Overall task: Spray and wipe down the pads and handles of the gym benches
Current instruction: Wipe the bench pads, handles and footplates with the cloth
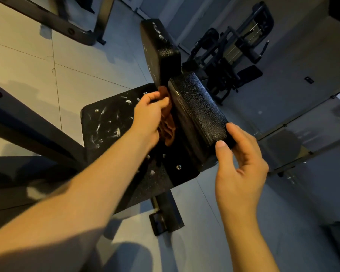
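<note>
A black textured bench pad [199, 110] stands on edge in the middle, above a black panel [106, 122] with bolts and white smears. My left hand [147, 116] grips an orange-brown cloth [168, 126] and holds it against the pad's left side, in the gap beside a second upright pad [159, 50]. My right hand [239, 165] holds the near right corner of the pad, thumb on its face and fingers behind it. Much of the cloth is hidden by my left hand.
The bench's black metal foot [166, 216] sits on the pale tiled floor [37, 75]. Dark frame bars [53, 18] cross the upper left. A weight machine [241, 48] stands at the back right, and a mirrored wall panel [310, 134] runs along the right.
</note>
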`<state>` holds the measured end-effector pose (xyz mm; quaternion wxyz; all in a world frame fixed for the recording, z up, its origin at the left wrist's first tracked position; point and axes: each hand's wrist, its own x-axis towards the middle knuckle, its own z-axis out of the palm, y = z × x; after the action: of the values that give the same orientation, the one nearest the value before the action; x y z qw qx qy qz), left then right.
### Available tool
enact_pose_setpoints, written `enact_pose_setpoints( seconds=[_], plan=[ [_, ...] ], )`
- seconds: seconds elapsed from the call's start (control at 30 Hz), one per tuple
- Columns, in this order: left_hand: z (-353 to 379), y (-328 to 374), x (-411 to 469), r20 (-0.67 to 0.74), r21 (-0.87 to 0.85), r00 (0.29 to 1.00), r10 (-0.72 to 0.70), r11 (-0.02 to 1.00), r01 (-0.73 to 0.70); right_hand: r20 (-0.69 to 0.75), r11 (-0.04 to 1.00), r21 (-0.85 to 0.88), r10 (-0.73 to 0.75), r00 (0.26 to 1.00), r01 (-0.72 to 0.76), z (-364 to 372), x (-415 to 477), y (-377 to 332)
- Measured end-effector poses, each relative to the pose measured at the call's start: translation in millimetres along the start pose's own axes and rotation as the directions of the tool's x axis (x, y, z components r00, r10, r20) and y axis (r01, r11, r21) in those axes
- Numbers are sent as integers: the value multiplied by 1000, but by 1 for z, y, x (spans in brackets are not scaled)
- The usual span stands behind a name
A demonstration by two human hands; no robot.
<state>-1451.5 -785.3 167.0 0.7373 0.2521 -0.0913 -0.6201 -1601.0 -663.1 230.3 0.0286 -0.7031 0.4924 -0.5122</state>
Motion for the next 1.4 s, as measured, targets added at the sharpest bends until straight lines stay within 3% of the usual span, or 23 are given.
enact_pose_setpoints(
  seconds=[0.1,0.3,0.53,0.67,0.77,0.83,0.9,1.0,1.07,1.2,1.3,1.4],
  plan=[
    [-7,-16,1,26,-24,999,-33,999,34,8,1000,-9,-12,1000,12,0,-1,1],
    [-14,-79,-99,127,2,983,-133,991,133,-26,998,-40,-45,999,44,1,1,4],
    [9,6,-33,22,-47,988,155,987,-154,-8,1000,4,3,1000,-3,0,-1,2],
    [3,-19,-10,-34,-59,999,-15,998,13,-18,1000,11,16,1000,-16,3,-3,-1],
    [-7,-69,-55,53,-56,970,-236,969,239,-18,1000,-11,-1,1000,1,2,-2,0],
    [-12,-83,-82,90,-18,951,-294,955,297,-14,999,-48,-26,1000,25,1,-1,2],
    [-11,-72,-93,105,-4,971,-214,977,215,-7,998,-60,-36,999,35,-1,-1,4],
    [3,-21,-78,121,5,989,83,996,-84,5,998,-44,-35,999,35,-2,-1,4],
    [12,7,-59,99,50,976,193,979,-199,4,999,-31,-28,1000,28,-1,-1,3],
    [18,22,-24,-19,-32,999,37,999,-37,6,999,-29,-15,1000,15,2,-1,0],
    [16,4,-33,-11,-159,996,-91,983,88,-6,999,-38,-15,1000,15,3,-1,-1],
    [9,-26,-75,33,-111,987,-155,981,158,-25,998,-55,-26,999,25,5,0,-1]
  ],
)
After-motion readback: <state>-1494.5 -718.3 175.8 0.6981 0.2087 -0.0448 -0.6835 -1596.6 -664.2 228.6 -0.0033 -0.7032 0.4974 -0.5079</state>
